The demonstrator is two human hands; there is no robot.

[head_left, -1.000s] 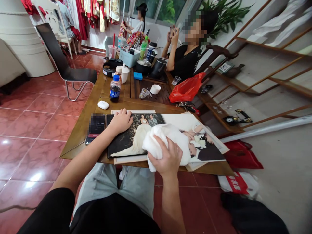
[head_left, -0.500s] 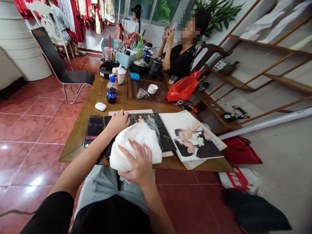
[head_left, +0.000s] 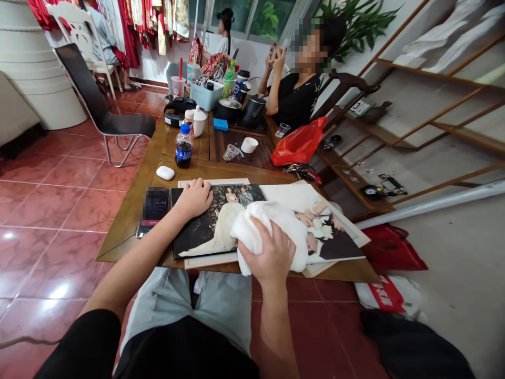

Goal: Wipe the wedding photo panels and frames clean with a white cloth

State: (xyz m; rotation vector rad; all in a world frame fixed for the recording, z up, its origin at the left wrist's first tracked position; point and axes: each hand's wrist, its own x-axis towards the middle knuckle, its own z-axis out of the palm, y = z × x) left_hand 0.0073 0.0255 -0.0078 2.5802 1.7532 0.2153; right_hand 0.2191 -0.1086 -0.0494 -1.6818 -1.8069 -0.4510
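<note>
My left hand [head_left: 193, 199] rests on the upper edge of a dark wedding photo board [head_left: 209, 223], fingers curled, holding nothing. My right hand [head_left: 270, 251] grips a bunched white cloth [head_left: 272, 223] and presses it down where that board meets a lighter photo board [head_left: 335, 239]. The cloth hides the join between the boards and part of both pictures. Left of my left hand lies a smartphone [head_left: 153, 208] with a lit, pixelated screen. Both boards lie on a wooden table [head_left: 130, 216], over a pale mount [head_left: 213, 182].
Beyond the boards stand a white earbud case [head_left: 165, 172], a cola bottle [head_left: 183, 147], cups and a blue basket [head_left: 205, 96]. A seated person [head_left: 295, 100] holds a phone across the table. A red plastic bag [head_left: 300, 143] and keys [head_left: 300, 169] lie on the far right.
My right hand and the cloth moved left over the dark board, then back right onto the join between the boards. My left hand stayed in place.
</note>
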